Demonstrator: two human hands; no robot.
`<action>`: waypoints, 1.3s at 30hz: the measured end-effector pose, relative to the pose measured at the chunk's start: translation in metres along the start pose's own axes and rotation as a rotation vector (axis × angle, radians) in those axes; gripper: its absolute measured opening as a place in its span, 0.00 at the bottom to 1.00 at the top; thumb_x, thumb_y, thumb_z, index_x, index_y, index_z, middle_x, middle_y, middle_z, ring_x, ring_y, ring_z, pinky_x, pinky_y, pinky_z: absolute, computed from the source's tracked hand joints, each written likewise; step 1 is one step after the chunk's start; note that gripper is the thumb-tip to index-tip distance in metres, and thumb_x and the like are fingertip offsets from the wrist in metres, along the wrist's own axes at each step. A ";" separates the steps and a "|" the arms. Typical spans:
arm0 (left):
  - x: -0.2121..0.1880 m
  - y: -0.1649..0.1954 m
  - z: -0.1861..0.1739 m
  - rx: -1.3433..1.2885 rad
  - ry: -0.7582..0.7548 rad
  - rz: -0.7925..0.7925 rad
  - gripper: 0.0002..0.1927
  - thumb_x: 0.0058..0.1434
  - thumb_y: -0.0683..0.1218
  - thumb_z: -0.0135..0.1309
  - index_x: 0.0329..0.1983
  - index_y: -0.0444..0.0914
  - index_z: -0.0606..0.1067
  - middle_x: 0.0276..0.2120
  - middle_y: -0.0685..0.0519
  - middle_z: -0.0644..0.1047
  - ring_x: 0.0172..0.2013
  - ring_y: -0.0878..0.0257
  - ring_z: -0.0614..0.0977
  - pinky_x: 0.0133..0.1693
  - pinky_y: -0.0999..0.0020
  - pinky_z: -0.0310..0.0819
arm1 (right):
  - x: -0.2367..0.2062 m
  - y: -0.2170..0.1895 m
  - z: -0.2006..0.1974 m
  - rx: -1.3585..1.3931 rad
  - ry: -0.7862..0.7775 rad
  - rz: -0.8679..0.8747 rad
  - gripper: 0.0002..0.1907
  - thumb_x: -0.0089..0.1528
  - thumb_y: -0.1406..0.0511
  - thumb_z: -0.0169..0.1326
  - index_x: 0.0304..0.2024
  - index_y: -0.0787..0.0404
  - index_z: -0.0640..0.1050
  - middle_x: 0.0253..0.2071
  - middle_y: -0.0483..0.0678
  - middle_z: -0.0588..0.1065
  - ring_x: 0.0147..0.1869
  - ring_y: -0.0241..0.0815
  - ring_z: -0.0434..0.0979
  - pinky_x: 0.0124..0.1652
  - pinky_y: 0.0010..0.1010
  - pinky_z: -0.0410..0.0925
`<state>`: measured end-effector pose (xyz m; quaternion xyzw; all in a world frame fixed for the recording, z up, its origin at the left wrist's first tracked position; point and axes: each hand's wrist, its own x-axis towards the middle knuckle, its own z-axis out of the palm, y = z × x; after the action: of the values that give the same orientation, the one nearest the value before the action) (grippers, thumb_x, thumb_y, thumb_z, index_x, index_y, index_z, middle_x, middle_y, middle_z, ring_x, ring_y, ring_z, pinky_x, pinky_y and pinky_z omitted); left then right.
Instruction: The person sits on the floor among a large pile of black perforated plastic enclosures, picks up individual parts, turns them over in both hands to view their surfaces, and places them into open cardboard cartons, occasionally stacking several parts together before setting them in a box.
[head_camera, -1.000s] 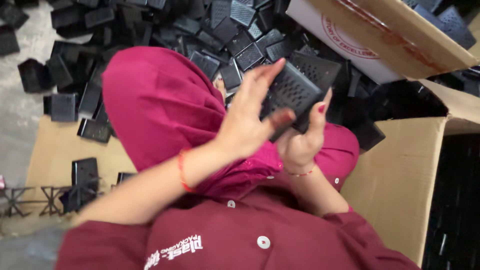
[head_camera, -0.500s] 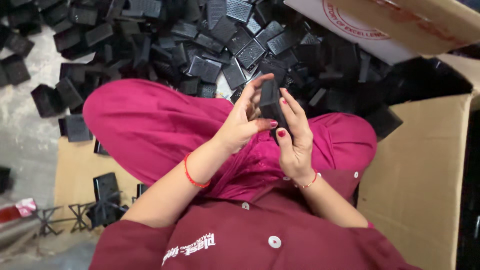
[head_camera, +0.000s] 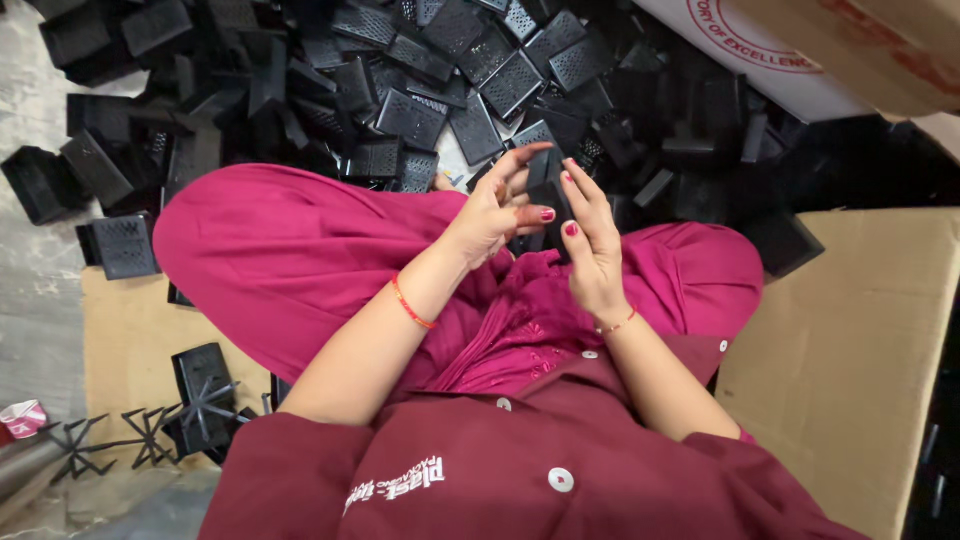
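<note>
I sit cross-legged in magenta trousers and a maroon shirt. Both hands are raised over my lap and grip one black perforated plastic part (head_camera: 545, 190) between them, seen nearly edge-on. My left hand (head_camera: 490, 210) wraps its left side with the fingers curled over the top. My right hand (head_camera: 590, 240) presses flat on its right side, fingers pointing up. A red thread band circles my left wrist, a thin bracelet my right.
A large heap of several similar black perforated parts (head_camera: 420, 110) covers the floor beyond my knees. An open cardboard box (head_camera: 840, 340) stands at my right, another box flap (head_camera: 800, 60) at the upper right. Black spiked pieces (head_camera: 150, 430) and a part (head_camera: 120, 245) lie at my left on cardboard.
The black part has turned from showing its perforated face to nearly edge-on between my hands. My hands have drawn closer together and a little lower over my lap.
</note>
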<state>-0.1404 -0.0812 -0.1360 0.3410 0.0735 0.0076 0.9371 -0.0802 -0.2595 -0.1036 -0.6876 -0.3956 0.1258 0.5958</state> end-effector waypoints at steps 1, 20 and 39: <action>0.003 -0.004 -0.005 -0.007 0.023 -0.014 0.42 0.57 0.34 0.64 0.73 0.42 0.60 0.61 0.53 0.74 0.57 0.61 0.79 0.52 0.63 0.80 | 0.002 0.007 0.001 0.052 0.001 0.020 0.24 0.74 0.63 0.43 0.72 0.63 0.68 0.77 0.56 0.60 0.82 0.51 0.60 0.78 0.39 0.52; 0.010 -0.025 -0.047 -0.158 0.091 -0.064 0.40 0.60 0.33 0.60 0.74 0.45 0.61 0.62 0.51 0.72 0.55 0.60 0.78 0.51 0.59 0.80 | 0.021 0.025 0.016 -0.069 -0.170 0.095 0.37 0.74 0.46 0.32 0.77 0.61 0.60 0.81 0.56 0.53 0.86 0.53 0.51 0.80 0.40 0.46; 0.018 -0.025 -0.054 -0.624 -0.051 0.004 0.26 0.70 0.56 0.53 0.69 0.46 0.66 0.65 0.39 0.71 0.64 0.45 0.76 0.62 0.48 0.76 | 0.023 -0.004 -0.001 -0.497 0.206 -0.257 0.18 0.61 0.76 0.65 0.52 0.66 0.78 0.51 0.56 0.80 0.53 0.51 0.84 0.51 0.34 0.75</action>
<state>-0.1313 -0.0649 -0.1958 0.0371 0.0435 0.0232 0.9981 -0.0656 -0.2441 -0.0929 -0.7657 -0.4356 -0.1220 0.4573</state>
